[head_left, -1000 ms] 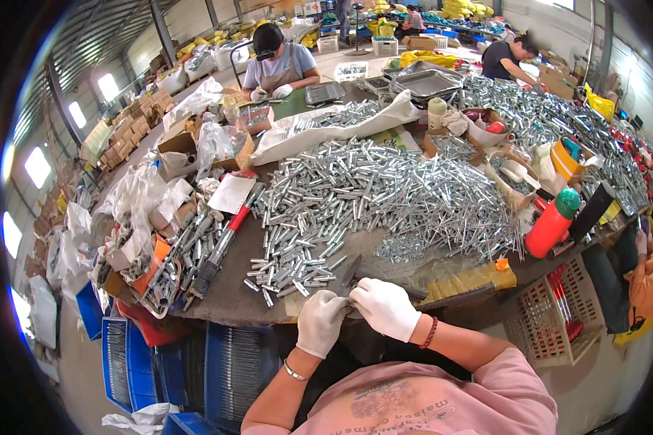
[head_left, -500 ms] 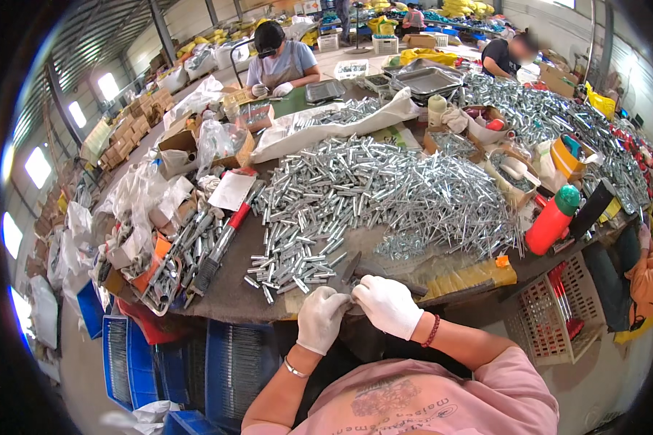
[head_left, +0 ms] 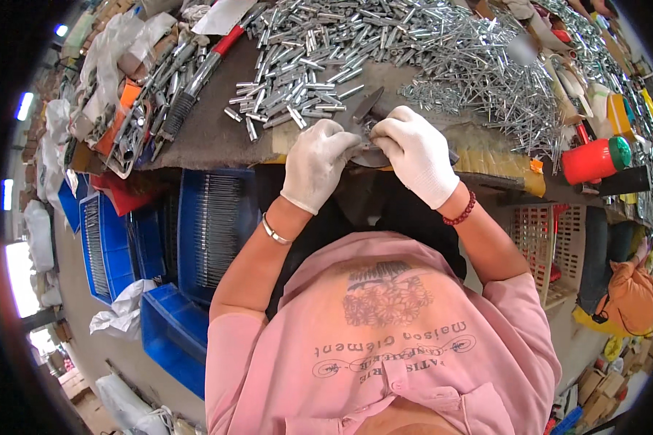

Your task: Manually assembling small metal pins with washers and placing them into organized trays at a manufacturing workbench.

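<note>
My left hand point(head_left: 316, 165), in a white knitted glove, is closed at the table's near edge, thumb and fingers pinched together. Close to its right, my right hand point(head_left: 418, 154) is gloved too, its fingers bent down in a pinch. Whatever small part they hold is mostly hidden by the fingertips. Between the hands a rounded grey metal piece point(head_left: 371, 157) shows at the edge. Just beyond lies a dark hammer-like head point(head_left: 368, 104), partly covered by my right hand. Short silver metal tubes point(head_left: 297, 87) are heaped past my left hand, thin metal pins point(head_left: 504, 87) past my right.
Left on the table are metal tools with a red-handled bar point(head_left: 230, 38). A red bottle with a green cap point(head_left: 588, 161) lies at the right. Below stand blue bins point(head_left: 185, 239) of metal rods and a cream crate point(head_left: 530, 230). Someone's orange sleeve point(head_left: 631, 290) is at far right.
The view has tipped downward, so the table and hands sit higher in the picture and the co-workers across are out of sight. Both hands remain close together at the table's edge.
</note>
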A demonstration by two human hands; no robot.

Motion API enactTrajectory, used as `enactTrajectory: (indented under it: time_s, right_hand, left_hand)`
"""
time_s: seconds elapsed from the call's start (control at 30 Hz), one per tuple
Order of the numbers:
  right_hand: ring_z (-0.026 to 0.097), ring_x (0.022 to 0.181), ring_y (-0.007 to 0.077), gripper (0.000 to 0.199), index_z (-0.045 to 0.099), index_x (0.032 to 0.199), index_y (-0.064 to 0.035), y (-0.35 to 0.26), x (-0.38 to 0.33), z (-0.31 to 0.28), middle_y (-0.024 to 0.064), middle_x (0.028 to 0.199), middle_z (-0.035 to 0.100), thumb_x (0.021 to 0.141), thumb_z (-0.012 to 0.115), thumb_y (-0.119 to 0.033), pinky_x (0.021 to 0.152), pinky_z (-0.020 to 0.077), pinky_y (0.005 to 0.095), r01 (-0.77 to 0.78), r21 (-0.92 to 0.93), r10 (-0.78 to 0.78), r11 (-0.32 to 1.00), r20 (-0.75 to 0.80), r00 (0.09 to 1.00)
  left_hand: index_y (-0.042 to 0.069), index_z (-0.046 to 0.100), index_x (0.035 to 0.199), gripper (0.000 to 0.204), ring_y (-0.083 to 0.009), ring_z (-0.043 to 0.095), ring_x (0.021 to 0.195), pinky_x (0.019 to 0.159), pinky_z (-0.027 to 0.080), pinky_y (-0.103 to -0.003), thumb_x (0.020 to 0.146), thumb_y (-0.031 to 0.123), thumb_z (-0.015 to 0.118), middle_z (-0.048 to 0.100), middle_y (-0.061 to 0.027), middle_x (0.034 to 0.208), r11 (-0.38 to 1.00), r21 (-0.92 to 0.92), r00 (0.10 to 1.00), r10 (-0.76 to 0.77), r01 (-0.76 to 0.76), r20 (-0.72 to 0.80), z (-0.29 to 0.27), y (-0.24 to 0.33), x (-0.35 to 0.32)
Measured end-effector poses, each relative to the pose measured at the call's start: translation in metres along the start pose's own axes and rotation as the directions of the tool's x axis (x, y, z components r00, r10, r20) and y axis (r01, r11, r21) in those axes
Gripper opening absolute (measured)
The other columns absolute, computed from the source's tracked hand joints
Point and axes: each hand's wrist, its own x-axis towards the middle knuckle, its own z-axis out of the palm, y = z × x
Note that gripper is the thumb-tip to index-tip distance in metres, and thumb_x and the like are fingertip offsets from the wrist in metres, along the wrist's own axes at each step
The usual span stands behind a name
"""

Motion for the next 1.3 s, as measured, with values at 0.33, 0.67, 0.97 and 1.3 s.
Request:
enactTrajectory:
  time_s: [0.33, 0.67, 0.97, 1.3]
  right_hand:
    - [0.068, 0.093, 0.0359, 0.005, 0.074, 0.094, -0.0082, 0.006, 0.01, 0.005, 0.0118, 0.095, 0.066, 0.091, 0.071, -0.011, 0.08, 0.0555, 0.0446, 0.075, -0.052, -0.074, 0.996, 0.024, 0.997]
    - [0.067, 0.09, 0.0299, 0.012, 0.071, 0.099, -0.013, -0.012, -0.003, -0.02, 0.0066, 0.094, 0.064, 0.089, 0.072, -0.019, 0.078, 0.0546, 0.0432, 0.187, -0.294, -0.145, 0.938, 0.159, 0.977]
    - [0.069, 0.094, 0.0332, 0.025, 0.074, 0.116, -0.0119, 0.02, -0.022, -0.037, 0.0102, 0.097, 0.068, 0.091, 0.072, -0.016, 0.081, 0.0573, 0.0467, -0.011, -0.365, 0.053, 0.931, 0.107, 0.993]
    - [0.073, 0.09, 0.0362, 0.05, 0.07, 0.14, -0.0117, -0.012, -0.037, -0.068, 0.0156, 0.11, 0.072, 0.092, 0.068, 0.002, 0.078, 0.0585, 0.0403, -0.06, -0.11, 0.06, 0.992, -0.001, 0.998]
  left_hand:
    - [0.011, 0.076, 0.095, 0.016, -0.0333, 0.068, 0.084, 0.073, 0.055, -0.044, 0.081, 0.007, 0.083, 0.065, -0.0082, 0.089, 0.999, -0.015, 0.999, -0.037, 0.037, 0.002, -0.003, 0.004, 0.01]
    - [0.008, 0.078, 0.096, 0.015, -0.0349, 0.069, 0.085, 0.074, 0.055, -0.045, 0.081, 0.005, 0.081, 0.067, -0.0123, 0.089, 0.999, 0.036, 0.999, 0.021, -0.022, 0.024, -0.009, 0.011, 0.002]
    - [0.008, 0.079, 0.094, 0.019, -0.0317, 0.069, 0.078, 0.068, 0.054, -0.042, 0.077, 0.003, 0.087, 0.067, -0.0106, 0.084, 1.0, 0.001, 0.999, 0.032, -0.032, -0.016, -0.015, 0.023, 0.002]
    - [0.009, 0.074, 0.092, 0.014, -0.0348, 0.067, 0.078, 0.068, 0.054, -0.045, 0.082, 0.003, 0.082, 0.063, -0.0119, 0.086, 0.997, -0.063, 0.999, 0.041, -0.04, 0.013, -0.004, -0.001, 0.014]
